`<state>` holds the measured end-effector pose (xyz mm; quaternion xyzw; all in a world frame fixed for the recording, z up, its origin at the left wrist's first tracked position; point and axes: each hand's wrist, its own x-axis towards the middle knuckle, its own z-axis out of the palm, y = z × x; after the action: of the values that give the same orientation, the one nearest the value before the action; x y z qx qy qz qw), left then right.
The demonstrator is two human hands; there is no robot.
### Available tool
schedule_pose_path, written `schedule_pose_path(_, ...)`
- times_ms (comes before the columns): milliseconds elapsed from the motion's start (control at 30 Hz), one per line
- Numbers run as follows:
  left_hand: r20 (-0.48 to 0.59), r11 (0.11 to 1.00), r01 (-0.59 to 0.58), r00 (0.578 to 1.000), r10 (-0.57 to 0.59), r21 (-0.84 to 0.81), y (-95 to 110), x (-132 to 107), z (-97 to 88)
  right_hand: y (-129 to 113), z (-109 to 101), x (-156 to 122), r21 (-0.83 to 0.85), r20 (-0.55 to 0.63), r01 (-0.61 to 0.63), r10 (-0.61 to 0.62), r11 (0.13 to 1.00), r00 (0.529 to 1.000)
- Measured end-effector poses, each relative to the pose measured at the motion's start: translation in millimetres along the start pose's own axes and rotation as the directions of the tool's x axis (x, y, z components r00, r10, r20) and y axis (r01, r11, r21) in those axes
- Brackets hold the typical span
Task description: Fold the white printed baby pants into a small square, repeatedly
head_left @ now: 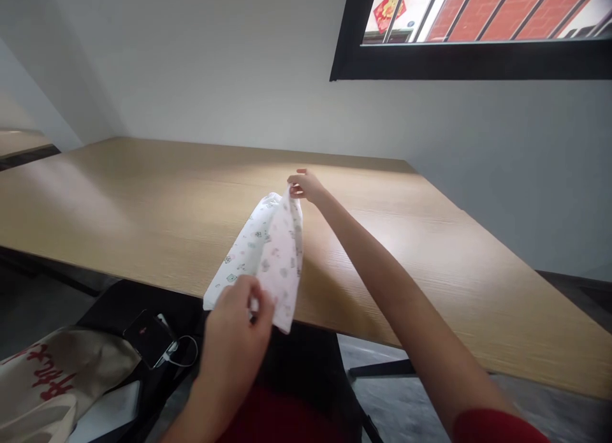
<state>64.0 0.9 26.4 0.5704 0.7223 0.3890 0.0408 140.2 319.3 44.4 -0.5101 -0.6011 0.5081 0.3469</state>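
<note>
A white cloth with small printed patterns (268, 252) is stretched over the near part of a wooden table (430, 252). My right hand (306, 185) reaches out over the table and pinches the cloth's far end. My left hand (236, 331) is closed on the near end, just past the table's front edge. Between the two hands the cloth hangs folded lengthwise and slightly slack.
A black chair (119, 303) stands left of me, with a dark phone (148, 338) and a white cable on it. A cream bag with red lettering (43, 379) lies at lower left. A grey wall and a dark-framed window (459, 60) are behind the table.
</note>
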Motion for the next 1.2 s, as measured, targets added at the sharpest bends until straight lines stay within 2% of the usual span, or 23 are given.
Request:
schedule_pose_path(67,0.048,0.980,0.121,0.990,-0.130,0.158,-20,5,-16.6,-3,29,3,-0.050,0.014,-0.006,0.007,0.999,1.000)
schedule_pose_path(133,0.124,0.924,0.160,0.969,-0.214,0.347,-38,10,-23.8,5,55,2,-0.088,0.029,0.007,-0.004,0.996,1.000)
schedule_pose_path(200,0.154,0.845,0.125,0.959,-0.236,0.520,-53,15,-23.2,19,74,-3,-0.120,0.036,0.021,-0.017,0.993,0.999)
schedule_pose_path(267,0.147,0.807,0.039,0.977,-0.154,0.589,-61,17,-17.0,35,84,-9,-0.193,0.023,0.092,-0.089,0.977,0.996)
schedule_pose_path(333,0.173,0.838,-0.093,0.985,-0.002,0.537,-63,15,-7.2,47,86,-15,-0.304,0.028,0.204,-0.205,0.931,0.978)
schedule_pose_path(400,0.236,0.884,-0.228,0.962,0.139,0.408,-58,8,4.4,55,81,-17,-0.386,0.080,0.304,-0.297,0.871,0.952)
schedule_pose_path(500,0.316,0.928,-0.309,0.919,0.234,0.209,-44,-3,20.9,59,64,-18,-0.363,0.186,0.383,-0.336,0.850,0.923)
schedule_pose_path(567,0.393,0.929,-0.363,0.865,0.311,0.065,-36,2,30.2,58,50,-21,-0.302,0.296,0.412,-0.326,0.860,0.898)
schedule_pose_path(600,0.434,0.918,-0.398,0.826,0.359,-0.003,-33,11,34.7,56,42,-24,-0.273,0.370,0.420,-0.309,0.865,0.876)
schedule_pose_path(667,0.505,0.888,-0.451,0.749,0.430,-0.087,-33,45,44.6,50,28,-32,-0.240,0.535,0.428,-0.250,0.871,0.807)
schedule_pose_path(733,0.557,0.882,-0.463,0.712,0.427,-0.085,-39,92,57.2,44,17,-42,-0.272,0.643,0.442,-0.179,0.855,0.744)
schedule_pose_path(767,0.565,0.889,-0.452,0.717,0.409,-0.070,-43,116,64.3,43,13,-46,-0.315,0.669,0.462,-0.152,0.829,0.728)
schedule_pose_path(833,0.586,0.888,-0.457,0.706,0.398,-0.053,-50,152,78.4,46,10,-50,-0.419,0.688,0.544,-0.137,0.727,0.713)
schedule_pose_path(900,0.594,0.876,-0.481,0.692,0.410,-0.043,-54,161,88.1,54,11,-47,-0.515,0.704,0.663,-0.174,0.543,0.689)
schedule_pose_path(967,0.606,0.855,-0.517,0.665,0.436,-0.046,-53,139,89.3,64,16,-37,-0.569,0.714,0.732,-0.217,0.374,0.666)
schedule_pose_path(1033,0.627,0.822,-0.563,0.612,0.482,-0.082,-49,94,79.9,70,23,-25,-0.620,0.694,0.732,-0.239,0.282,0.679)
schedule_pose_path(1067,0.636,0.790,-0.600,0.562,0.528,-0.126,-47,69,71.9,71,27,-20,-0.641,0.678,0.717,-0.237,0.272,0.696)
schedule_pose_path(1100,0.634,0.771,-0.616,0.534,0.559,-0.161,-46,46,62.4,70,30,-15,-0.660,0.662,0.699,-0.227,0.274,0.714)
schedule_pose_path(1167,0.628,0.746,-0.628,0.494,0.601,-0.220,-49,11,42.3,64,34,-10,-0.683,0.647,0.675,-0.195,0.280,0.737)
schedule_pose_path(1200,0.626,0.742,-0.627,0.485,0.611,-0.238,-54,2,33.3,59,33,-11,-0.685,0.647,0.664,-0.168,0.298,0.743)
